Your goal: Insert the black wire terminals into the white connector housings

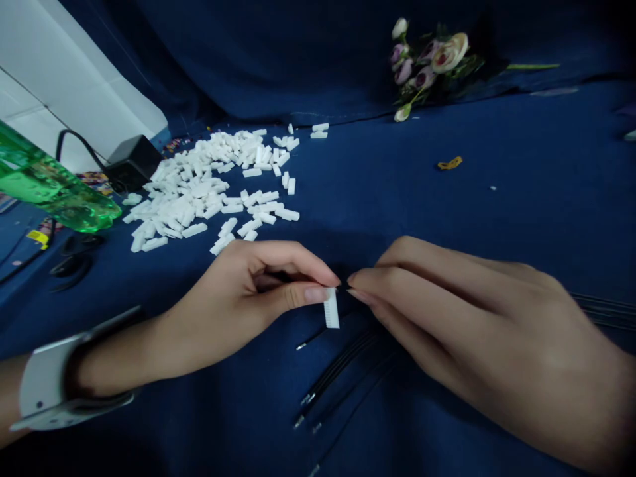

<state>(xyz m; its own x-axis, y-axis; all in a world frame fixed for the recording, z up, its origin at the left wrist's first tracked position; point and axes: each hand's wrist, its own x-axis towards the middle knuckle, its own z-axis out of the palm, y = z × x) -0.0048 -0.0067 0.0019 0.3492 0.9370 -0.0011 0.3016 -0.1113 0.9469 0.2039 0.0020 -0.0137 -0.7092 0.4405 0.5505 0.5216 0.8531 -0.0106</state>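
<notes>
Between its thumb and forefinger, my left hand (pixel 263 291) pinches a small white plastic connector housing (pixel 331 310), a row of slots along its face. My right hand (pixel 477 318) is closed close beside it, thumb and fingertips pressed together on a thin black wire; only a short dark bit shows at the housing's upper end. Whether the wire sits inside a slot cannot be made out. Under both hands several loose black wires (pixel 342 361) with metal-tipped ends lie on the dark blue cloth (pixel 377 179), partly hidden by my right hand.
A big heap of white connector housings (pixel 193 185) lies at the back left. Beside it are a green plastic bottle (pixel 59 179), a black power adapter (pixel 134 159) and a black cable. Artificial flowers (pixel 432 66) and a yellow scrap (pixel 450 163) lie at the back right.
</notes>
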